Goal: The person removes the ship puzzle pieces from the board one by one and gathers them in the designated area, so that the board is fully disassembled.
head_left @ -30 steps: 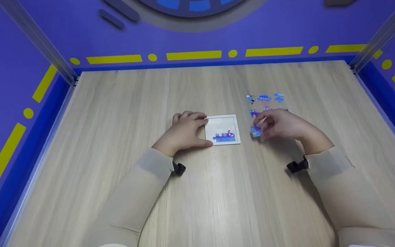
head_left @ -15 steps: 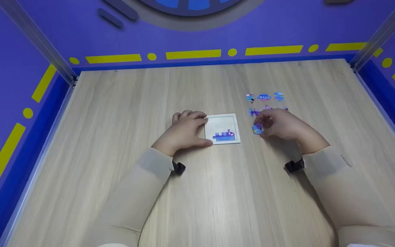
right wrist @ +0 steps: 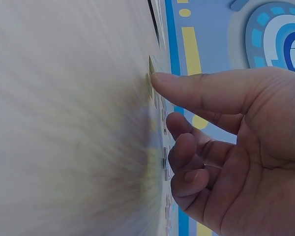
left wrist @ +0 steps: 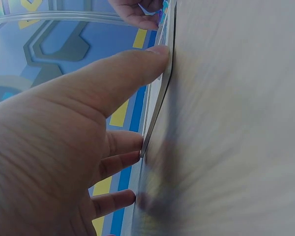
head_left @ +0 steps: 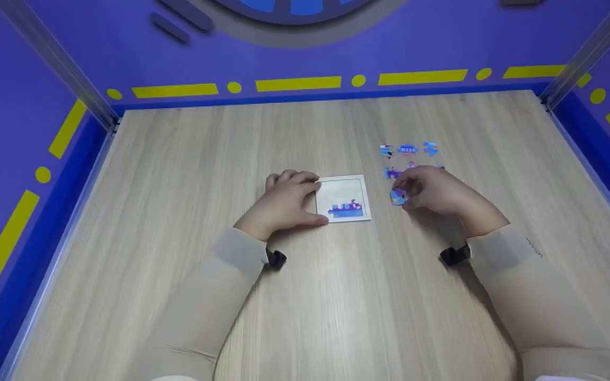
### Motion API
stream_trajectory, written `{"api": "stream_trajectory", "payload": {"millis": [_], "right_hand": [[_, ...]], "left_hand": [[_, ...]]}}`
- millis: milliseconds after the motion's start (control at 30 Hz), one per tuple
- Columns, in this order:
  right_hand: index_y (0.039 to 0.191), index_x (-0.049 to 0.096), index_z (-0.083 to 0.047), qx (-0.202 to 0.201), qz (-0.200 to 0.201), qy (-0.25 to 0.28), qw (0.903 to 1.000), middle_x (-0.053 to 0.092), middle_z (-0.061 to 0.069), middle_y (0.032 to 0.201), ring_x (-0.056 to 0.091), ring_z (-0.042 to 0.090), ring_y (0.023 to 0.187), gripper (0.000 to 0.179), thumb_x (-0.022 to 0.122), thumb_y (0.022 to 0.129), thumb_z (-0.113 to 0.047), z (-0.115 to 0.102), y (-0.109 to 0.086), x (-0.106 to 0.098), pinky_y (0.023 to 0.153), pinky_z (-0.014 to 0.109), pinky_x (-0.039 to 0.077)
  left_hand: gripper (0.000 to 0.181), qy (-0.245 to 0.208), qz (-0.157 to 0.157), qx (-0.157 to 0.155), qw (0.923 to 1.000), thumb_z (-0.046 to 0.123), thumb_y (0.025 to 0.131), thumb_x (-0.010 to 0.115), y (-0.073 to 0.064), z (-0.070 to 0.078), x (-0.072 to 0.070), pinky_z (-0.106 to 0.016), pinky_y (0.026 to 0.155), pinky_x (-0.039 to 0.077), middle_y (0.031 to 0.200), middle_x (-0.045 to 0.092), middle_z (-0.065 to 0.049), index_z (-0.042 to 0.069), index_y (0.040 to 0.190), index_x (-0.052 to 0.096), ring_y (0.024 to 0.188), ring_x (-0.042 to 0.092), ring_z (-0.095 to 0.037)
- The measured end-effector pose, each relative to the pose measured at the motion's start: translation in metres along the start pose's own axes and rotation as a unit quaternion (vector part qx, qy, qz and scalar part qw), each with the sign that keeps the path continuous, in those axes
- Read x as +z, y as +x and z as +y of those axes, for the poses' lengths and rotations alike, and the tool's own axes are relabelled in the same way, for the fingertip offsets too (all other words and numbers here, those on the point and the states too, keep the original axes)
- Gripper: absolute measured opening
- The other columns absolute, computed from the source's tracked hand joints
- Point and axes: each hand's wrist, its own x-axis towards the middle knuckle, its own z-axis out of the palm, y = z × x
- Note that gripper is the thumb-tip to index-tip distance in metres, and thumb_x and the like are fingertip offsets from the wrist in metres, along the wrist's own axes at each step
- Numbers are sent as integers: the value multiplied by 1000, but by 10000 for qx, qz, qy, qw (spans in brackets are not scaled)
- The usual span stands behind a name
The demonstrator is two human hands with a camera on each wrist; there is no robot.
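A white square puzzle board (head_left: 338, 189) lies flat on the wooden table, with several joined purple and blue pieces (head_left: 346, 210) in its lower right part. My left hand (head_left: 284, 203) steadies the board's left side, the thumb at the near corner and the fingers at the far one. In the left wrist view, the thumb (left wrist: 137, 66) rests on the board's edge. To the right of the board, my right hand (head_left: 434, 193) pinches a blue and purple puzzle piece (head_left: 397, 199) between thumb and forefinger, low over the table. The other right fingers are curled, and part of this piece is hidden.
Beyond the right hand lie loose puzzle pieces (head_left: 407, 150) in rough rows, some partly covered by the hand. The wooden table (head_left: 204, 159) is bounded at the back and sides by purple walls (head_left: 294, 63) with yellow marks.
The right hand has drawn the pinched piece slightly away from me and turned it a little, then nearly stopped. The left hand and the board stay put.
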Motion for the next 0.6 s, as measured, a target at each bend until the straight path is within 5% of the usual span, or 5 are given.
{"api": "stream_trajectory", "payload": {"millis": [200,433,600], "right_hand": [[134,76,-1,105,56,37,9999,74,20,132,62,34,118,45,87,91,-3,-4,0,0,105,50,51],[138,76,-5,100,0,85,9999,73,16,132,66,26,99,44,88,97,-13,-15,-3,2,84,34,54],[140,76,-7,-126,87,239,9996,74,16,131,65,25,95,47,89,96,-14,-22,-3,8,80,30,54]], "left_hand": [[90,-13,0,2,10000,67,92,86,0,0,1,-67,132,23,176,51,0,17,163,63,164,41,-37],[90,-13,-42,11,10000,66,92,85,1,-1,1,-68,132,23,176,51,-1,17,163,62,163,41,-37],[90,-25,-21,23,10000,66,92,86,1,-1,1,-68,132,23,176,51,-1,16,163,62,164,41,-38]]}}
